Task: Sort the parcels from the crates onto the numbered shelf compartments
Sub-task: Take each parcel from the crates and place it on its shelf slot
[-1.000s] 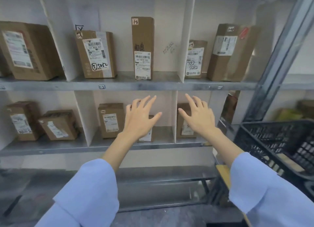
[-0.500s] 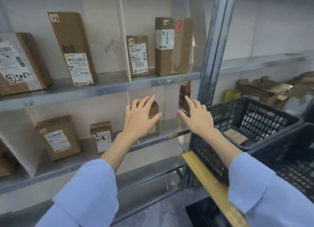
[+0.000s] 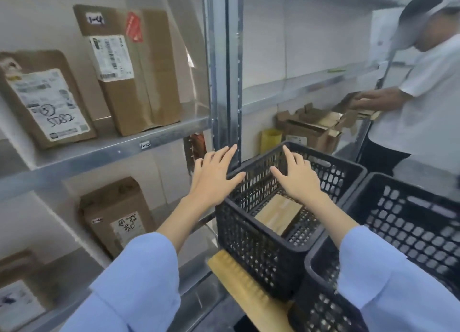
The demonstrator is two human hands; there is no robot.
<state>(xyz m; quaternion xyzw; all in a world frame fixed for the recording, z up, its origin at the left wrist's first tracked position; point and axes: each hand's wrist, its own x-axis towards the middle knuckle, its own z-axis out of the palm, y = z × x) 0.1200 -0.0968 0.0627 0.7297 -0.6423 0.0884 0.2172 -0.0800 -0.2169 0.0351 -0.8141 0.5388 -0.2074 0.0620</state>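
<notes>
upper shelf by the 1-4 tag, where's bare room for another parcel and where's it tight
The widest bare patch of the upper shelf lies between the tall 1-4 box and the metal upright. A narrower gap separates that box from the labelled parcel on its left; a hand might pass, a parcel probably not.

A second person (image 3: 428, 102) stands at the far right in a white short-sleeved shirt and dark trousers (image 3: 380, 162), head bent down, holding a flat piece of cardboard (image 3: 348, 102). Opened cartons (image 3: 311, 127), flaps raised, sit heaped in front of this person. A yellow container (image 3: 270, 138) stands just beside them on the left; its type cannot be determined. A pale wooden plank (image 3: 239, 282) lies diagonally at lower centre.
</notes>
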